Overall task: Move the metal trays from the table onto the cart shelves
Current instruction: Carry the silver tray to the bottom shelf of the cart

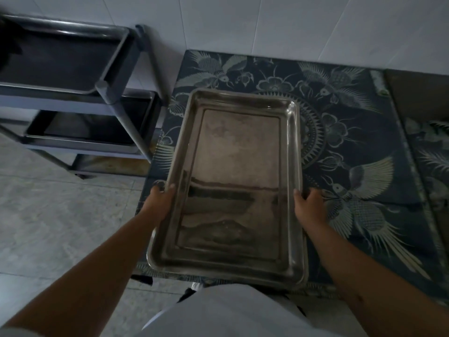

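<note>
A long rectangular metal tray (233,171) is in the middle of the view, over the table with a dark blue bird-and-flower cloth (352,132). My left hand (161,198) grips its left rim, thumb on top. My right hand (309,205) grips its right rim. Whether the tray rests on the cloth or is raised off it, I cannot tell. The grey cart (107,91) stands to the left against the wall, with a dark top shelf (60,57), a middle shelf (92,127) and a lower shelf (109,164).
A white tiled wall (267,23) runs behind the cart and table. Pale floor tiles (56,215) lie left of the table. A second patterned surface (432,152) adjoins the table on the right. My white garment (230,312) fills the bottom edge.
</note>
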A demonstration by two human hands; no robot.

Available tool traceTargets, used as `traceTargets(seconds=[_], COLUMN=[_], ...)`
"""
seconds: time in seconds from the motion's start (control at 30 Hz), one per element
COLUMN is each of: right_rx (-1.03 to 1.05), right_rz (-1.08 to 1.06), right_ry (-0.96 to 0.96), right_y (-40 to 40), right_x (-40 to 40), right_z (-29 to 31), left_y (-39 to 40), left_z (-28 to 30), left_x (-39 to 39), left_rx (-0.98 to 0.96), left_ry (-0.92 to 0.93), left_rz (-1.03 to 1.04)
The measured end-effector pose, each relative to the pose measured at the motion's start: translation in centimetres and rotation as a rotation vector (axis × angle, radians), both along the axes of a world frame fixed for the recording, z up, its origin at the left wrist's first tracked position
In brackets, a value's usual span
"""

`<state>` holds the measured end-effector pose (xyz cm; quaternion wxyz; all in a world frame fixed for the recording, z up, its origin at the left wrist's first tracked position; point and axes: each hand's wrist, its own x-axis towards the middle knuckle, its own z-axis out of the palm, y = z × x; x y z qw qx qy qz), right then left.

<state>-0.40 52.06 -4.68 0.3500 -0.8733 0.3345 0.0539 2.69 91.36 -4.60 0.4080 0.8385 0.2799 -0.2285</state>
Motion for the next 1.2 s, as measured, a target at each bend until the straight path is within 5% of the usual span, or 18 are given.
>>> traceTargets(seconds=[0.23, 0.37, 0.5, 0.9, 1.2], right_rx=[0.258, 0.497, 0.363, 0.312, 0.281], right_rz=[-0.111, -0.183, -0.2, -0.056, 0.361], right_ry=[0.036, 0.057, -0.086, -0.06, -0.178], right_y=[-0.2, -1.4, -1.0, 5.3, 14.4], right_x=[-1.0, -1.8, -3.1, -7.2, -2.0], right_z=[-0.8, -0.3, 0.8, 3.3, 7.4], left_y=[-0.1, -0.1, 0.2, 7.1, 10.8], left_z=[-0.8, -0.5, 0.6, 3.3, 5.5], left_x=[-0.6, -2.2, -4.3, -13.4, -21.8], left_rx=[-0.222, -0.107, -0.097, -0.27, -0.188], left_ry=[0.053, 0.022, -0.006, -0.154, -0.348], left_rz=[0.191, 0.129, 0.159, 0.283, 0.728])
